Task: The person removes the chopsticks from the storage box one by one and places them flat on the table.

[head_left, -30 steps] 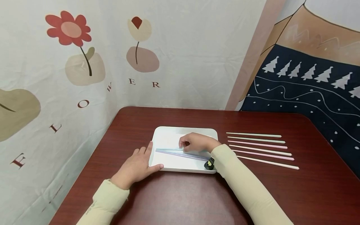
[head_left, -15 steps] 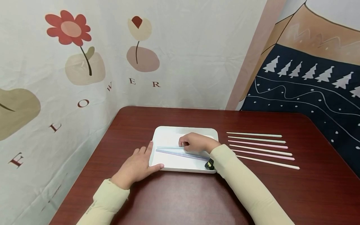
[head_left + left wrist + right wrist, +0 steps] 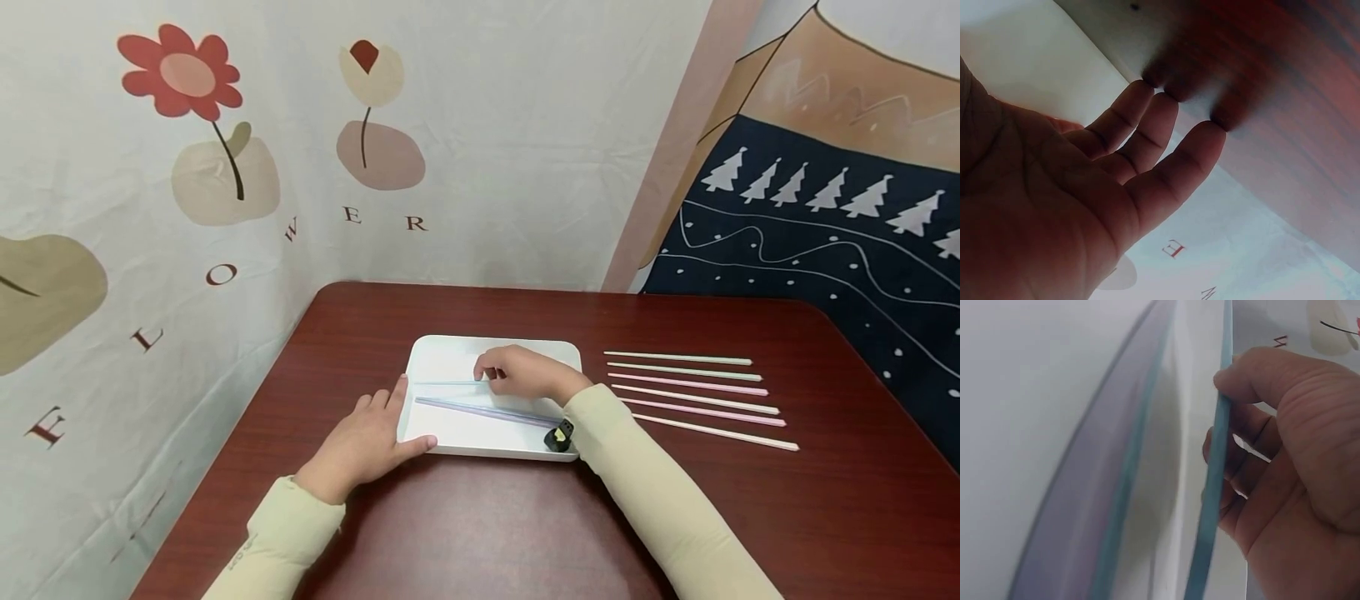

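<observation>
In the head view, the white tray (image 3: 465,435) sits at the centre of the frame on the dark red table (image 3: 525,533). The right hand (image 3: 525,372), over the tray, pinches a light blue stick (image 3: 450,382), which lies apart from the purple sticks (image 3: 480,412) and the other blue stick slanting below it. At centre left, the left hand (image 3: 367,446) holds nothing; its fingers lie spread at the tray's left edge, thumb by the near corner. To the right of the tray lies a row of six sticks (image 3: 695,398): green, green, pink, cream, pink, cream. The sorting-out looks partway: those six are outside, while no blue or purple one is in that row.

In the left wrist view, relaxed fingers fill the middle, their grip empty; the pale surface at upper left is probably the tray.

In the right wrist view, thumb and fingers close narrowly on the blue stick at right; purple and blue lie inside the tray at left, their count too blurred to tell.
</observation>
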A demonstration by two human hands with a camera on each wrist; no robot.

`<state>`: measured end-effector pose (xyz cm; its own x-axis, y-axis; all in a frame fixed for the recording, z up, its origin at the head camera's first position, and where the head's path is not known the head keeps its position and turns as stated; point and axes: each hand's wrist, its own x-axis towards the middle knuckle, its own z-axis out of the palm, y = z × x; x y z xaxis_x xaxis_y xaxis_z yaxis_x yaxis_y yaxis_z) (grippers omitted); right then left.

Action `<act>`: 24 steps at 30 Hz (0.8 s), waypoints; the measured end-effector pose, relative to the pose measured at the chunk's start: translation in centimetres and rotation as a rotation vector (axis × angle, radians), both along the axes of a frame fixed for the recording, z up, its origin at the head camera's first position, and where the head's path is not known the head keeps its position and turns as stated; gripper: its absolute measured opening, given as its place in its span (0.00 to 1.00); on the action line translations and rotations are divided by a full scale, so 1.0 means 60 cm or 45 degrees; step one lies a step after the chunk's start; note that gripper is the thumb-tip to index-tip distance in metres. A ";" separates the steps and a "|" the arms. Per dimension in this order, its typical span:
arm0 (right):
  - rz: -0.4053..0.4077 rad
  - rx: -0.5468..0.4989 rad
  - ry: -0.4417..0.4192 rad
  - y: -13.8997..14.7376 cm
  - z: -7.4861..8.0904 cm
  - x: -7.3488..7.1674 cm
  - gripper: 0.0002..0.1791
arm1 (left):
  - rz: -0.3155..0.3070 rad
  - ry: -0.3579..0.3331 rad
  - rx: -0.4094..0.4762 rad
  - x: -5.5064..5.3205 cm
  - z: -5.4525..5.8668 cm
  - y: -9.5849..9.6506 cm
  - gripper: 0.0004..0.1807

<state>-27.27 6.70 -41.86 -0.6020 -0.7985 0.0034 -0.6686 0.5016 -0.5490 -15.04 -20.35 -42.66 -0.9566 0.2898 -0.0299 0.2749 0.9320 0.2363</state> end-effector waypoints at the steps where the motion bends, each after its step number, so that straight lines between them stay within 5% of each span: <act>1: 0.002 -0.015 0.005 0.000 0.002 0.000 0.13 | 0.000 0.001 0.001 0.000 0.000 0.000 0.62; 24: -0.041 -0.033 0.152 0.046 0.078 0.014 0.13 | 0.004 -0.013 0.017 0.000 0.005 -0.003 0.61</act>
<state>-26.41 9.43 -37.18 -0.6214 -0.7774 0.0970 -0.7137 0.5107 -0.4793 -15.04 -20.52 -42.38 -0.9572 0.2871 -0.0361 0.2694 0.9297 0.2512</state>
